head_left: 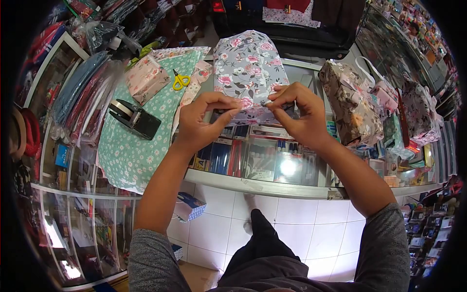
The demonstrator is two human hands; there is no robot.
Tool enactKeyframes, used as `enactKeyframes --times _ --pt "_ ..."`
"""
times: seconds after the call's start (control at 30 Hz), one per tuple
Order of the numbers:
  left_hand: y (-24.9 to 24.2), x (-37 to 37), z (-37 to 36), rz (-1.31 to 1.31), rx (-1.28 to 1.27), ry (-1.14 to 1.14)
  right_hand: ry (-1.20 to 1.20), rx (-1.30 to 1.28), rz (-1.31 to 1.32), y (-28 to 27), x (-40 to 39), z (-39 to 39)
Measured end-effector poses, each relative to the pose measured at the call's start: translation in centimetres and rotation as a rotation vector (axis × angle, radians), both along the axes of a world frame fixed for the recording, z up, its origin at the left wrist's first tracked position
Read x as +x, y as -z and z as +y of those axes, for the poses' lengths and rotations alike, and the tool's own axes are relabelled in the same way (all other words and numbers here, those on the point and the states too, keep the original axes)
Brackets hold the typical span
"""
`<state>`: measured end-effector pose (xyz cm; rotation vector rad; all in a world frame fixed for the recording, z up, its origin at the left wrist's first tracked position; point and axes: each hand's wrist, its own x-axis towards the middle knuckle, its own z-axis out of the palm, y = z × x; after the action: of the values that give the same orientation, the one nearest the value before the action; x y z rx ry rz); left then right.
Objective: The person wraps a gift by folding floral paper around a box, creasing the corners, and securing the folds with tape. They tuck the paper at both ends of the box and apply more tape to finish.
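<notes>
A box-shaped parcel in grey floral wrapping paper (pixel 250 61), printed with pink roses, lies on the glass counter in front of me. At its near left edge, my left hand (pixel 204 119) pinches the wrapping paper between thumb and fingers. My right hand (pixel 302 114) is closed in a pinch at the near right edge, over a small, shiny bit too tiny to make out. To the left, a black tape dispenser (pixel 141 121) and yellow-handled scissors (pixel 181 80) rest on green daisy-patterned paper (pixel 129 163). A small pink floral parcel (pixel 146 80) sits beside the scissors.
Several wrapped parcels stand on the right, among them a brown floral parcel (pixel 352 114) and a grey floral bag (pixel 421 114). Plastic-packed clothes (pixel 80 97) lie at the left. The counter's metal front edge (pixel 253 185) runs before me. A blue patterned box (pixel 189 208) is below, near the floor.
</notes>
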<state>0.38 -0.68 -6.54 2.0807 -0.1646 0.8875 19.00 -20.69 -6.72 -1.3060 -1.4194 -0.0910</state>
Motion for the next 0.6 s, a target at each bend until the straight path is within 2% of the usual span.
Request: enactKeyframes --times 0.07,0.13,0.27,0.33,0.43,0.5,0.6 --pt "-0.2 0.0 -0.1 0.013 -0.013 -0.021 0.012 -0.017 0.082 0.4 -0.4 -0.1" --pt "-0.4 0.5 -0.4 -0.08 -0.037 -0.018 0.026 -0.034 0.165 0.6 -0.4 0.0" --pt "-0.4 0.7 0.4 -0.124 -0.025 -0.029 0.086 0.056 -0.079 0.1 -0.3 -0.1" --pt "-1.1 0.6 0.6 -0.154 0.365 -0.129 0.122 0.066 -0.153 -0.3 -0.5 -0.1" --pt "-0.9 0.4 0.4 -0.075 0.312 -0.073 0.143 0.087 -0.198 -0.6 -0.8 0.2" --pt "-1.2 0.5 0.3 -0.08 0.332 -0.07 0.152 0.047 -0.343 -0.5 -0.5 0.1" --pt "-1.4 0.5 0.4 -0.095 0.369 -0.059 0.133 0.011 -0.312 -0.3 -0.2 0.0"
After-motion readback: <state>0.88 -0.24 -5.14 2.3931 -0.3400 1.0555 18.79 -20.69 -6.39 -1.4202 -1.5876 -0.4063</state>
